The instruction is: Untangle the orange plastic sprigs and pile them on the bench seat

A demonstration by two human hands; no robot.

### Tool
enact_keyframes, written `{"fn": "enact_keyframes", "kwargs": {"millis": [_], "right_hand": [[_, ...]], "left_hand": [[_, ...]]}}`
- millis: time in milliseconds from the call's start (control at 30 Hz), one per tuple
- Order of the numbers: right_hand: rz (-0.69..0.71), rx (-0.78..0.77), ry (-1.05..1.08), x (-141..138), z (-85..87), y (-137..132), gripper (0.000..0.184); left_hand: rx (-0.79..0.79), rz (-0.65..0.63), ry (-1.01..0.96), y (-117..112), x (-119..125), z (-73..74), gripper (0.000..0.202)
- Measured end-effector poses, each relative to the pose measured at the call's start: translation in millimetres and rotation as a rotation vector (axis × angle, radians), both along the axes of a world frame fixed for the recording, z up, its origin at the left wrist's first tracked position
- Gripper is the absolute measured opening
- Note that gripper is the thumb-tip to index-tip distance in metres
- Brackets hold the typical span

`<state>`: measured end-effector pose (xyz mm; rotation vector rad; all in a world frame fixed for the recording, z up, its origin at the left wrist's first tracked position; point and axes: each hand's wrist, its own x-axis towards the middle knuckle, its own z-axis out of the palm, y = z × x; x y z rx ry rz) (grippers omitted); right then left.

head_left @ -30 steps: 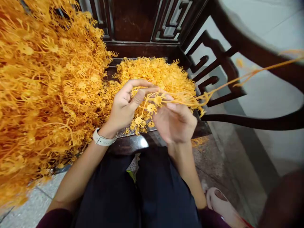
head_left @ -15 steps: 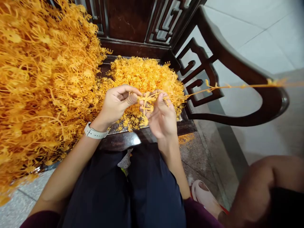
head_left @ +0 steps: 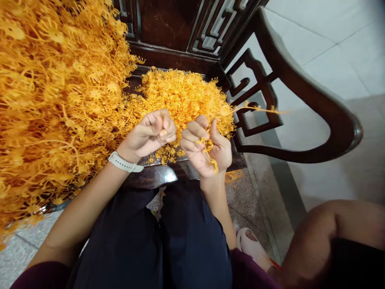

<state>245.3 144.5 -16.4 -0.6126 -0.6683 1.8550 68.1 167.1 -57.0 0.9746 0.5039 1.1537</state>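
No legible text, labels, brands, numbers or signs anywhere in view. Checked against the dark carved wooden chair (head_left: pixel 270 80): its backrest and armrest carry only carved fretwork, no lettering. The white wristband (head_left: pixel 124 162), just in front of the chair seat, shows no readable face or marking. The orange plastic pieces (head_left: pixel 183 96) heaped on the seat bear no print that can be made out.

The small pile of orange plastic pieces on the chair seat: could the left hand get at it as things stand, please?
Probably yes. The left hand hovers just above the small pile with nothing between them, though its fingers are curled shut on an orange piece.
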Motion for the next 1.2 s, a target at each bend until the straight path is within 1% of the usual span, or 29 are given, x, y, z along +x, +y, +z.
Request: {"fn": "enact_keyframes", "kwargs": {"millis": [67, 167, 233, 333, 400, 467, 567, 667, 733, 833, 867, 933, 1033, 1100, 1200], "right_hand": [[-0.084, 0.026, -0.012, -0.2, 0.3, 1.4, 0.028], [-0.086, 0.041, -0.126, -2.3, -0.7, 2.4, 0.025], [-0.090, 0.050, -0.232, -4.4, -1.5, 1.8, 0.025], [-0.141, 0.081, -0.370, -7.0, -2.4, -0.3, 0.027], [-0.153, 0.101, -0.426, -8.0, -2.7, -1.8, 0.028], [-0.159, 0.118, -0.446, -8.9, -3.1, -3.1, 0.026], [-0.188, 0.149, -0.492, -10.7, -4.3, -4.1, 0.024], [-0.222, 0.202, -0.582, -12.7, -7.4, -3.9, 0.027], [-0.237, 0.249, -0.621, -13.5, -9.9, -3.4, 0.028], [-0.225, 0.305, -0.620, -13.2, -12.2, -2.7, 0.026], [-0.208, 0.317, -0.608, -12.8, -12.4, -2.6, 0.025], [-0.160, 0.329, -0.573, -11.8, -12.6, -2.3, 0.026], [-0.038, 0.319, -0.482, -10.7, -13.3, -2.3, 0.026], [0.038, 0.303, -0.416, -10.6, -14.3, -2.8, 0.027], [0.077, 0.290, -0.375, -11.3, -15.5, -4.2, 0.029]], "left_hand": [[0.028, 0.020, -0.043, 1.3, -1.0, -0.4, 0.063], [0.038, 0.069, -0.032, 2.1, -1.0, 0.7, 0.053], [0.035, 0.149, 0.005, 3.2, 0.2, 0.4, 0.045], [0.063, 0.301, 0.080, 6.9, 1.1, -2.9, 0.033], [0.122, 0.380, 0.135, 10.1, -0.6, -5.2, 0.026], [0.197, 0.419, 0.182, 12.2, -4.1, -5.4, 0.023], [0.288, 0.434, 0.214, 11.2, -9.8, -0.9, 0.030], [0.310, 0.392, 0.233, 5.6, -10.9, 6.1, 0.036], [0.294, 0.340, 0.290, 1.9, -8.3, 9.0, 0.038], [0.262, 0.312, 0.343, -0.7, -1.7, 8.3, 0.034], [0.240, 0.311, 0.320, -0.8, 0.5, 7.0, 0.033], [0.172, 0.289, 0.207, -1.0, 4.1, 4.6, 0.034], [0.044, 0.181, 0.011, -3.0, 7.0, 3.7, 0.036], [-0.025, 0.106, -0.086, -5.3, 7.9, 4.4, 0.036], [-0.088, 0.045, -0.170, -7.9, 9.2, 4.2, 0.040]]}}
